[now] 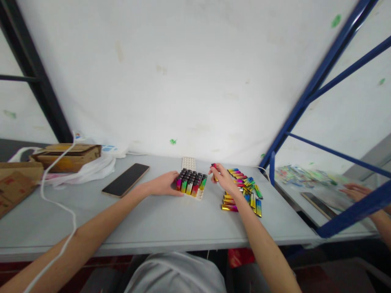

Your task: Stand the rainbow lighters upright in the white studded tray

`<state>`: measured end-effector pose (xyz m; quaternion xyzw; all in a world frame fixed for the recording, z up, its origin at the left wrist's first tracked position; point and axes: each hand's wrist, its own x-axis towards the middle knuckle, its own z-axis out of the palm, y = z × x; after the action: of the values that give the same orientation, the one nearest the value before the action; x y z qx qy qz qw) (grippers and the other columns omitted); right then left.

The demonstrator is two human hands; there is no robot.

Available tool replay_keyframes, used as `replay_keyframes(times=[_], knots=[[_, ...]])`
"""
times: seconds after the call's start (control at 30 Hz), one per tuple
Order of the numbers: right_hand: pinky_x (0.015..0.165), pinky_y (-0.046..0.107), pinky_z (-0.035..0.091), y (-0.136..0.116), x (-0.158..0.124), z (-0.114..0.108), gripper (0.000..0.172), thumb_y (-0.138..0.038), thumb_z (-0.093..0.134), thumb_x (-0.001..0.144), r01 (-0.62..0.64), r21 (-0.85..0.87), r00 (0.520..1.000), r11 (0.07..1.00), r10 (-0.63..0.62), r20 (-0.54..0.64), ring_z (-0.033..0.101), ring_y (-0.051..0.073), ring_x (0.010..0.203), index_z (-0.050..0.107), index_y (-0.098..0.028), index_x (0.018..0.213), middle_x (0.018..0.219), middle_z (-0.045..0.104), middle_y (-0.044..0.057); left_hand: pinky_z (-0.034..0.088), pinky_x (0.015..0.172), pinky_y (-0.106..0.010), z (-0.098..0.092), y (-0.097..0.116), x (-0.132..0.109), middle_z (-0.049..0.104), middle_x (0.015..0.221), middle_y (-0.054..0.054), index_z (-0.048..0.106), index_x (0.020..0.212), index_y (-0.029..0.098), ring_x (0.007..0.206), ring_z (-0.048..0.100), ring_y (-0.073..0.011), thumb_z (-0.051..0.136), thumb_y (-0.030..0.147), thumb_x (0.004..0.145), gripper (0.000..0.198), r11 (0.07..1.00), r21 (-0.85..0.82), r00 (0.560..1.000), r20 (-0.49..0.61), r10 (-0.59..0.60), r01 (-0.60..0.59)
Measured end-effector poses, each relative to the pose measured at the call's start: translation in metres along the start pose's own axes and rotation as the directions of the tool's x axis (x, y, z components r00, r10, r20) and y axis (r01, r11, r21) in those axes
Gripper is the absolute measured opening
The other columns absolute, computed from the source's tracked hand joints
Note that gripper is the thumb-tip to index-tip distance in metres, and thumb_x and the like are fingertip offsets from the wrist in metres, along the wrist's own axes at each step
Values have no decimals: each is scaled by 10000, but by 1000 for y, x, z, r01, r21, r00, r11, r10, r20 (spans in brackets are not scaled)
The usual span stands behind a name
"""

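Upright lighters with black tops and shiny coloured bodies stand in rows in a white tray on the grey table. My left hand rests against the left side of this block, thumb along its near edge and fingers partly hidden behind it. To the right of the block, my right hand is raised and pinches a lighter with a red part. Beyond the tray lies another white tray with holes. Beside and under my right forearm is a loose pile of shiny lighters.
A phone lies left of my left hand. Farther left are cardboard boxes, a plastic bag and a white cable. Blue metal bars rise at the right; beyond them, another person's hands are near a second phone.
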<state>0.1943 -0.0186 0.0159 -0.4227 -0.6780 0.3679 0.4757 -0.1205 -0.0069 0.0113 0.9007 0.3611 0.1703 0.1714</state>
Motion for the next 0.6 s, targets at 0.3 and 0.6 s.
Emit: replay_keyframes(times=[0.3, 0.6], knots=[[505, 257, 298, -14, -4, 18, 535, -734, 548, 921, 29, -115, 985, 993, -48, -164, 382, 124, 549, 539, -224, 759, 610, 434, -45, 534, 936, -371, -1, 2, 0, 731, 1101, -92, 691, 1152, 182, 1016, 679, -308, 756, 702, 746, 663, 999, 20, 1000, -10, 26, -26], [531, 279, 282, -16, -9, 29, 463, -555, 501, 915, 7, -238, 982, 971, -51, -180, 360, 133, 555, 397, -245, 588, 551, 364, -40, 530, 952, -387, 1, -1, 1, 734, 1112, -100, 696, 1159, 188, 1026, 679, -322, 771, 718, 724, 689, 1000, -10, 1000, -25, 7, -7]])
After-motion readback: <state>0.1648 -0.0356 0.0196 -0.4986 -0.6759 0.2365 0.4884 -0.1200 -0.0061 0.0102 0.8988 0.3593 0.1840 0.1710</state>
